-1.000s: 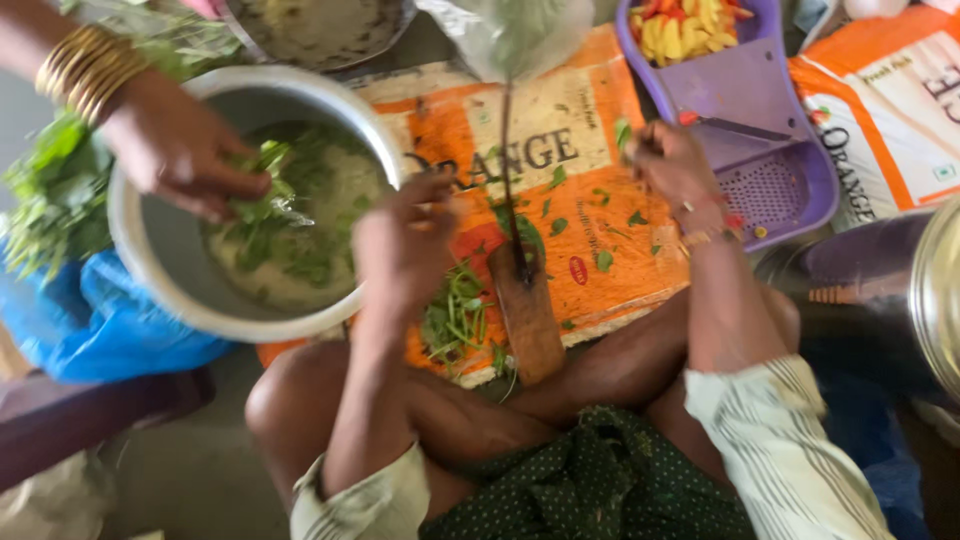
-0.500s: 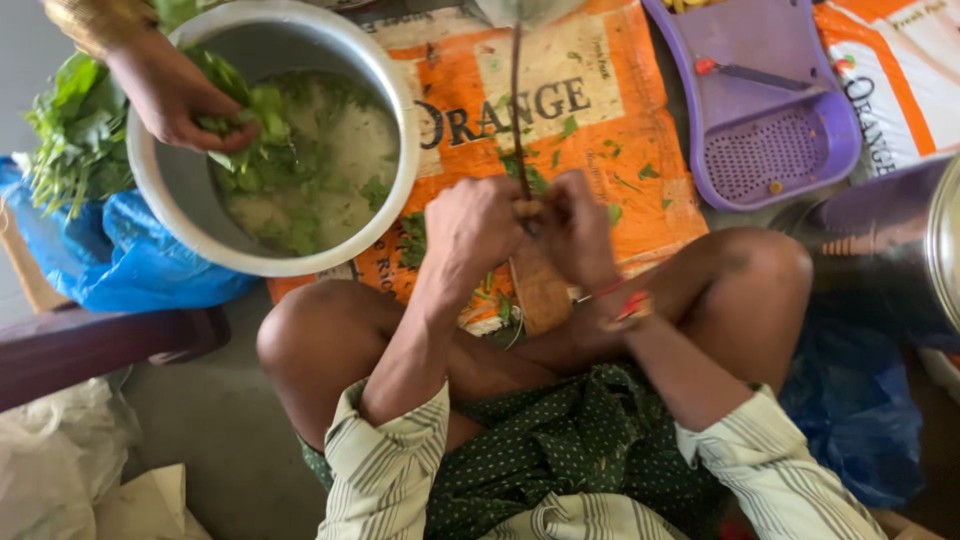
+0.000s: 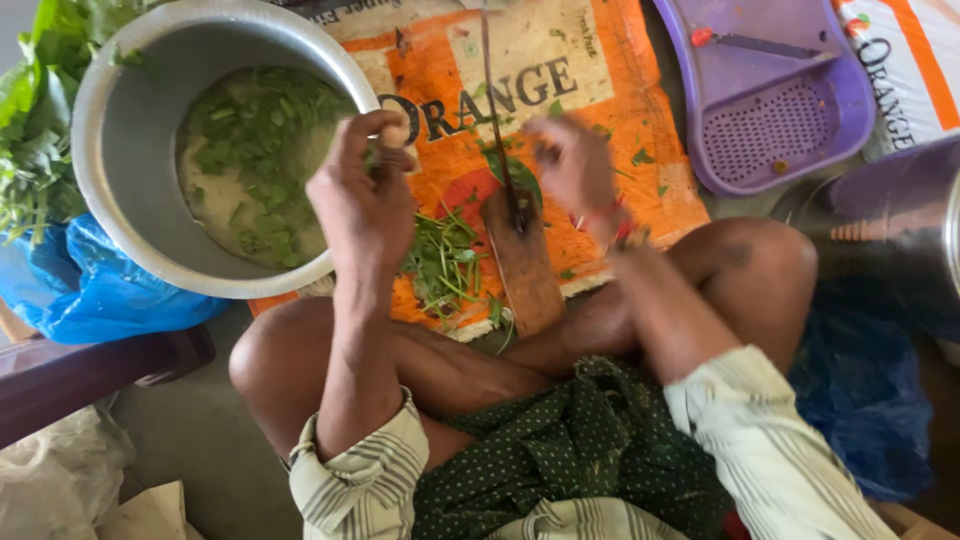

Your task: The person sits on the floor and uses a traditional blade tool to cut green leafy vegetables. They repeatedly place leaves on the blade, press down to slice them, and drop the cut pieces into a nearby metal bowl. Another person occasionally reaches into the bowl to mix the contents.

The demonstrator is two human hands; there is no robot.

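A grey floor (image 3: 190,440) shows at lower left. A dark wooden bench (image 3: 90,375) crosses the left edge. An orange printed sack (image 3: 600,120) covers the floor at upper centre. Blue plastic (image 3: 100,290) lies at left, more at lower right. Soft daylight.

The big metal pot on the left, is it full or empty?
Partly filled: the metal pot holds cloudy water with chopped green leaves floating, well below its rim.
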